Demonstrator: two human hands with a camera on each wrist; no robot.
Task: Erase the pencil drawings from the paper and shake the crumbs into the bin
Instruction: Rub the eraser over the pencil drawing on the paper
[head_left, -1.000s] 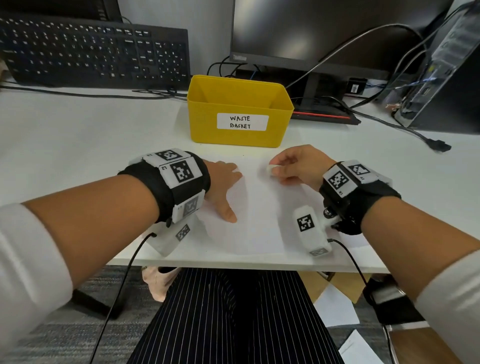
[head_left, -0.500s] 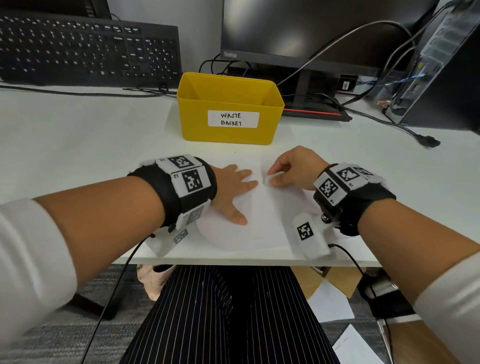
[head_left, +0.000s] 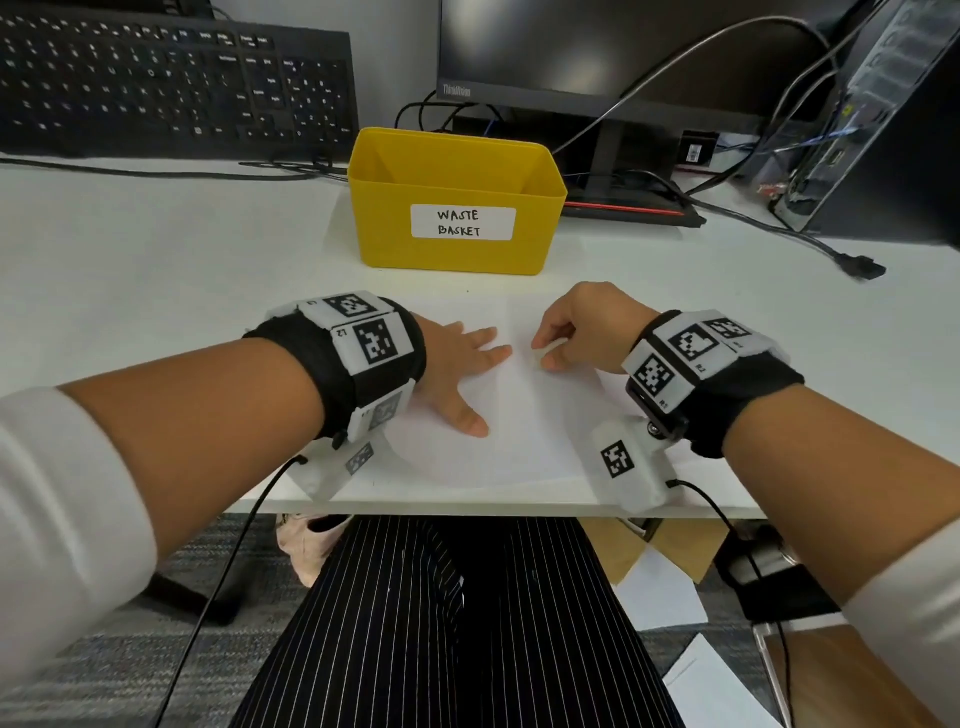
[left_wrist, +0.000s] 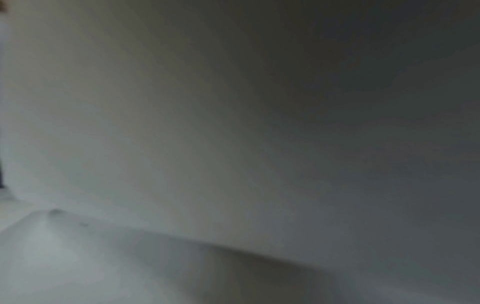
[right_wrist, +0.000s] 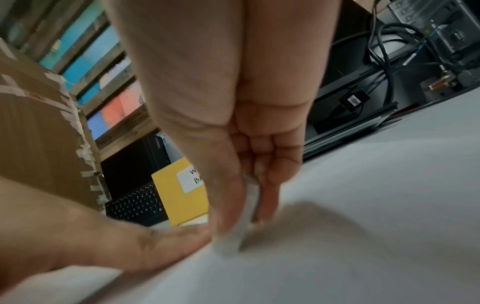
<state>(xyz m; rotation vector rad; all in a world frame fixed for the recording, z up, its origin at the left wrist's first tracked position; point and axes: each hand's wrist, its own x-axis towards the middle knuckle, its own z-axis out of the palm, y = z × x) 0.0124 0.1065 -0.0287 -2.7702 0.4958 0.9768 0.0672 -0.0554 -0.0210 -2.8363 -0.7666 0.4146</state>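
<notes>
- A white desk (head_left: 130, 270) carries a sheet of paper (head_left: 519, 431) at its near edge, in front of the person.
- Just beyond the paper stands a yellow bin (head_left: 452, 244) labelled "WASTE BASKET".
- Far left lies a black keyboard (head_left: 171, 78); behind the bin stands a dark monitor (head_left: 623, 52), with cables (head_left: 753, 223) trailing to the right and a computer case (head_left: 883, 104) at the far right.
- Below the desk edge show striped trousers (head_left: 441, 623), grey carpet and loose sheets on the floor.
- The left hand (head_left: 457, 374) lies flat on the left part of the paper, fingers spread and straight, thumb pointing near. The left wrist view is dark and blurred and shows nothing clear.
- The right hand (head_left: 582, 327) pinches a white eraser (right_wrist: 241, 226) between thumb and curled fingers, its tip down on the paper right of the left fingertips.
- No pencil marks or crumbs can be made out on the paper.
</notes>
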